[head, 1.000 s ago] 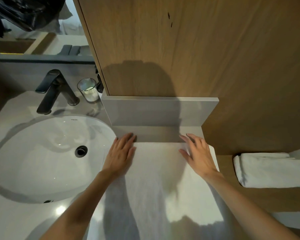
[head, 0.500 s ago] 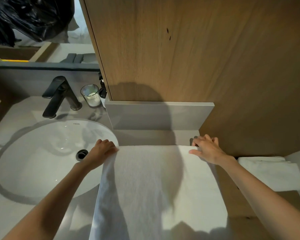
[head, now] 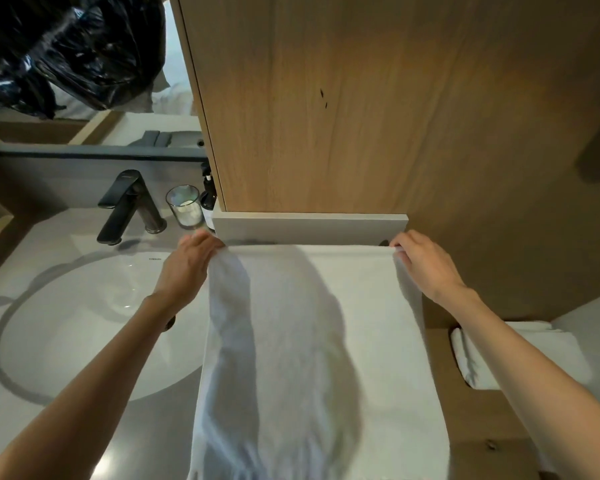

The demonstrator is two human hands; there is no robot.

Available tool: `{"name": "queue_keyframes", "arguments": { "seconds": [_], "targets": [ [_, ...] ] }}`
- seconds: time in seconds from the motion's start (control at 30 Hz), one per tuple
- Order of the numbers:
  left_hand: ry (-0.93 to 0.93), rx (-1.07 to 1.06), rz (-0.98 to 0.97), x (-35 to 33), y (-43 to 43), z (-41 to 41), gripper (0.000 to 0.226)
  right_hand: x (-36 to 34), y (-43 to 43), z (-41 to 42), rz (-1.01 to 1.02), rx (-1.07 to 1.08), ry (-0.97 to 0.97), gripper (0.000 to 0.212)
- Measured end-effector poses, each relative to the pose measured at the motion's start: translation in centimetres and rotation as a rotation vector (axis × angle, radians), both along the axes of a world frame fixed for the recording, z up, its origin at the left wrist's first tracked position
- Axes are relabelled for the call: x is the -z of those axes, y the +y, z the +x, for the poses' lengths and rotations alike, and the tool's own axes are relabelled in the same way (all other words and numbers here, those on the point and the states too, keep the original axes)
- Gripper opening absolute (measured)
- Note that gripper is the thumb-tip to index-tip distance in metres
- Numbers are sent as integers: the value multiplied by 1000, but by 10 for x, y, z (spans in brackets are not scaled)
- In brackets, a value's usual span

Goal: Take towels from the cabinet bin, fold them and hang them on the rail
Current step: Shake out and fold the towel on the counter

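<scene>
While the left hand (head: 189, 265) is pinching the far left corner of the white towel (head: 326, 341), the right hand (head: 425, 268) is pinching the far right corner, fingers (head: 400, 242) curled on cloth. Towel is lying over the surface (head: 160, 438), long axis running from that edge towards the person; both hands equally near.

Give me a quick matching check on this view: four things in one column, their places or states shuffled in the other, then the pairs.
1 spread towel
2 folded towel
3 tap
4 glass

A behind the basin
B on the wooden surface, right
C between tap and dark bottle
D gripped at its far corners by left hand and right hand

Pairs: 1-D, 2-B, 3-A, 4-C.
</scene>
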State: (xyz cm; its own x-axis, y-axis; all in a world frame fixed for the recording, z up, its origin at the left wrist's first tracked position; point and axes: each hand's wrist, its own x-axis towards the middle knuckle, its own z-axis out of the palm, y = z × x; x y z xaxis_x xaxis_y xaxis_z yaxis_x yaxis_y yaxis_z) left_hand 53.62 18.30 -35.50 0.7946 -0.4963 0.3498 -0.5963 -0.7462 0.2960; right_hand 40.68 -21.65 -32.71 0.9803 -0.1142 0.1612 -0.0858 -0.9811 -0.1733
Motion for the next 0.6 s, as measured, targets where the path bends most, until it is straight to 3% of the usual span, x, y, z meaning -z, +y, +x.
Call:
{"name": "queue_keyframes", "arguments": {
  "seconds": [0.27, 0.37, 0.6],
  "targets": [
    [-54, -56, -123, -5, 8, -46, 14, 4, 10, -48, 23, 7, -107, 23],
    [-65, -44, -180, 7, 18, -73, 29, 17, 19, -80, 32, -10, -127, 23],
    [-47, 27, -17, 44, 41, -133, 53, 59, 36, -138, 11, -73, -95, 39]
  ]
}}
